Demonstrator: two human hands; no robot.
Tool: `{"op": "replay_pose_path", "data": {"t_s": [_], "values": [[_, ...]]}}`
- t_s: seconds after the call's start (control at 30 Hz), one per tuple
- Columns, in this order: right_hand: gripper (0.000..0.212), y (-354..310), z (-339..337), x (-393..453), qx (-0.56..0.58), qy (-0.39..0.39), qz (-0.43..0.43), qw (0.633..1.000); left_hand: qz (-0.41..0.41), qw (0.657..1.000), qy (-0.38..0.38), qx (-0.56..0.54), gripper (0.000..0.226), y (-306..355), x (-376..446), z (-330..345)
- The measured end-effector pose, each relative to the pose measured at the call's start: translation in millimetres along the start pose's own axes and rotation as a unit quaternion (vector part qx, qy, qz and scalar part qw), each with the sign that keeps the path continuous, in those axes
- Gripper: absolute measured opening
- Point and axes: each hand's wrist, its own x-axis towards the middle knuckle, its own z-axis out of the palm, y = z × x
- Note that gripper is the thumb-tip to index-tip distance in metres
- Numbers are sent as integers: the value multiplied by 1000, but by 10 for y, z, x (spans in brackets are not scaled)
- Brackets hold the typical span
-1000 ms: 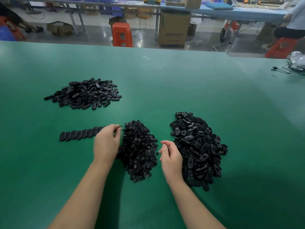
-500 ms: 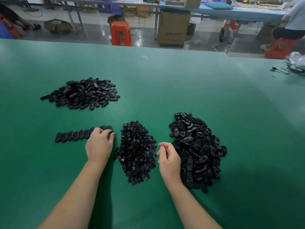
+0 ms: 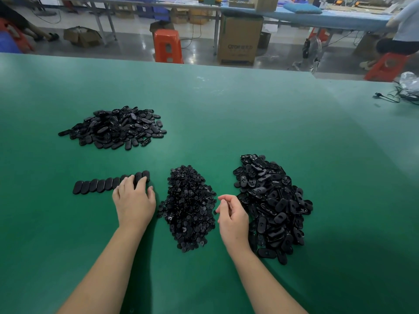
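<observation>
Caps (image 3: 102, 185), small black ovals, stiff and light by the look (slick too, apt to skate on the counter (image 3: 226, 109)), lie in a row left of the middle pile (image 3: 188, 207). Your left grip (image 3: 133, 200) rests palm down, fingers flat on the row's right end; nip them by the long edges. Your right grip (image 3: 231, 214) hovers curled right of that pile; pinching anything, I cannot tell.

I see a green tabletop (image 3: 226, 105) running out to a glossy grey floor (image 3: 127, 46); beyond stand an orange stool (image 3: 167, 45), a cardboard box (image 3: 240, 41) and a blue-topped bench (image 3: 340, 15)
</observation>
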Motion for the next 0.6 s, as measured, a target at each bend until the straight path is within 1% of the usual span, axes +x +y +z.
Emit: {"op": "replay_pose_path", "data": {"t_s": [0.17,0.23,0.37,0.47,0.6], "values": [[22,-1,-2,5,-7,-2,-3,1000,-19,1000,-20,3,48,-2,-70,-45],[23,-3,-1,10,-14,-1,-2,1000,-23,999,-22,-13,50,25,-96,-65],[23,-7,5,16,-26,-1,-1,1000,-29,995,-19,-96,41,140,-207,-73],[22,-10,7,10,-31,-2,-3,1000,-15,994,-9,-110,34,145,-279,-54],[20,-2,16,0,-48,-13,-11,999,0,992,-9,-124,34,114,-268,-59]]}}
